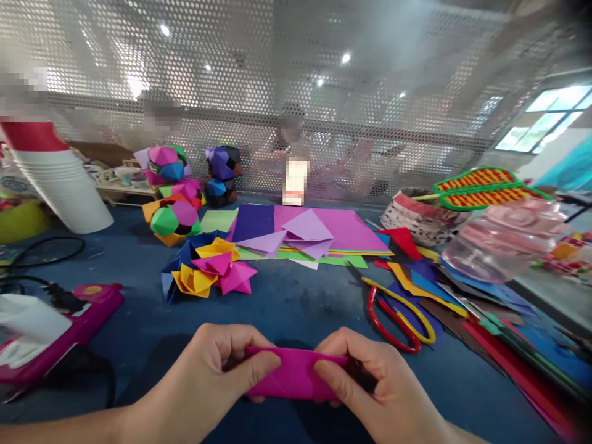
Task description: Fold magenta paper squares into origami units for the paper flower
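Note:
A folded strip of magenta paper [298, 373] is held level just above the front of the blue table. My left hand [226, 364] pinches its left end, thumb on the near face and fingers behind. At the other end my right hand [365, 376] grips it the same way, with the thumb pressed near the top edge. Beyond the hands lie pink folded paper pieces [235, 277], yellow folded pieces [194, 280] and a blue folded piece [169, 274]. To the right of my right hand rest scissors [407, 314] with red and yellow handles.
Stacked coloured paper sheets [342, 228] lie at the back. Faceted paper balls [176, 219] and a stack of paper cups [69, 185] stand left, behind a magenta power strip [87, 320]. A clear pink bottle [499, 240], a basket [407, 216] and paper scraps [420, 283] occupy the right.

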The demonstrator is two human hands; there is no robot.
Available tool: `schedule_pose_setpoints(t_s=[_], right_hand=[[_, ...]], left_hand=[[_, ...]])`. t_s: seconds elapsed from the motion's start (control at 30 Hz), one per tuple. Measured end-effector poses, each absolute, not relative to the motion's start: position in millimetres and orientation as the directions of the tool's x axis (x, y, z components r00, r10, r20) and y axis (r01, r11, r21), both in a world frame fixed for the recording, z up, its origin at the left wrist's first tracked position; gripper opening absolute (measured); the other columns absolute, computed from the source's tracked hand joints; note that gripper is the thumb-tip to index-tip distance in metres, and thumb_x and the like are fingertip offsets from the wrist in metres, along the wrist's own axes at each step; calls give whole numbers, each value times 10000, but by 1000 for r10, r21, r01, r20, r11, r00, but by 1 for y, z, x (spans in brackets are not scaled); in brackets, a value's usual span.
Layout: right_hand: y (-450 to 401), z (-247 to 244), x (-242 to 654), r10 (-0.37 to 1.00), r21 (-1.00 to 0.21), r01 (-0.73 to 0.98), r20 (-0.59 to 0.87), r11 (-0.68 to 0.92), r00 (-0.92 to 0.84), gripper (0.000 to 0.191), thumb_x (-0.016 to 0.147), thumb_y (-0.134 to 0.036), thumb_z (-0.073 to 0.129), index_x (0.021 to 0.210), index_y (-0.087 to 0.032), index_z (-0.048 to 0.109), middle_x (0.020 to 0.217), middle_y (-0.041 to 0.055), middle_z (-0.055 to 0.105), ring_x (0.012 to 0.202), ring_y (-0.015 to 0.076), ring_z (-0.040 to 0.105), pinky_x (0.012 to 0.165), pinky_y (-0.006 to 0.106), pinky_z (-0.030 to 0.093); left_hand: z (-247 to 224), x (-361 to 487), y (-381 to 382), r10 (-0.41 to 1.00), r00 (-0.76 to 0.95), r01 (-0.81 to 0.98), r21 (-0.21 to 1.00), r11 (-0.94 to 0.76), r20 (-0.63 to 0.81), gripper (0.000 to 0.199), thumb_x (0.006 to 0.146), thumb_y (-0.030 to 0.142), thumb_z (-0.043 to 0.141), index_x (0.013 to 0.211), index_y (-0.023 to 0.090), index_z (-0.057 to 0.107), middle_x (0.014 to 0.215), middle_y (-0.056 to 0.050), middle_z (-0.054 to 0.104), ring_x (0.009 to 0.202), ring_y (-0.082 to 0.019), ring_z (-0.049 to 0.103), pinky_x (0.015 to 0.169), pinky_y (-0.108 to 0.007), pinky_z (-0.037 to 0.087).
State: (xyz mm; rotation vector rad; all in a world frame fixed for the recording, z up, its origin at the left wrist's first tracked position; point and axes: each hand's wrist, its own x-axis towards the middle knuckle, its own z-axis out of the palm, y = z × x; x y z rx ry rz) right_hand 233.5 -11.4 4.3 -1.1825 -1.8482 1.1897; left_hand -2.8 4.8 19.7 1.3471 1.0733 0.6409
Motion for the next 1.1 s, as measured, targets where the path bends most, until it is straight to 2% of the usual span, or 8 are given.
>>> schedule_pose_setpoints(t_s=[0.13,0.3,0.5,0.7,0.87,0.93,1.0,1.1], right_hand=[[-10,9,233,919,-897,376,76,232,-386,313,998,-440,548,854,-176,635,709,12,641,622,121,577,573,231,452],[-11,10,233,926,-896,407,11,176,-378,332,993,-469,545,870,-177,642,704,11,636,628,129,572,563,233,437],[-11,7,234,937,-872,450,28,193,-348,295,982,-436,571,851,-181,642,696,-10,604,624,119,521,568,234,406],[-13,12,230,930,-880,398,118,261,-348,186,938,-301,639,797,-181,659,756,4,692,680,124,610,630,226,463],[-13,15,229,932,-881,393,126,263,-340,192,928,-287,654,771,-178,664,742,5,703,673,120,627,624,213,479],[-14,14,229,937,-861,432,131,270,-325,137,928,-277,655,828,-187,680,739,-6,696,659,114,622,603,202,477],[-15,12,230,927,-829,454,186,326,-325,85,926,-232,652,992,-211,701,786,-14,709,681,111,641,621,190,497],[-14,10,232,832,-727,430,366,535,-416,345,953,-147,596,1275,-256,650,898,3,721,750,106,672,692,181,535]], left_hand=[[20,-3,4,888,394,186,967,175,-236,261,844,401,674,785,147,667,631,34,588,590,-93,485,562,-189,376],[20,-3,3,899,382,272,956,113,-215,300,869,429,636,730,163,627,604,52,495,573,-93,391,531,-208,284],[19,-6,2,908,383,374,927,16,-170,283,897,422,614,751,187,672,632,37,563,602,-109,455,557,-204,340],[10,-10,3,910,410,427,894,-132,-61,297,901,452,596,757,227,726,651,16,660,618,-134,543,574,-209,397],[7,-14,2,896,444,479,846,-234,-3,280,929,441,576,795,263,747,670,29,686,626,-137,584,584,-204,414],[6,-14,2,898,440,471,850,-237,7,274,926,435,587,784,263,746,666,34,693,624,-135,596,583,-197,419],[5,-12,3,899,439,462,856,-232,6,264,923,422,594,783,260,748,654,37,696,606,-131,597,566,-189,421],[3,-12,3,900,434,472,842,-261,36,252,933,410,593,805,264,754,624,42,690,566,-124,596,533,-181,426]])
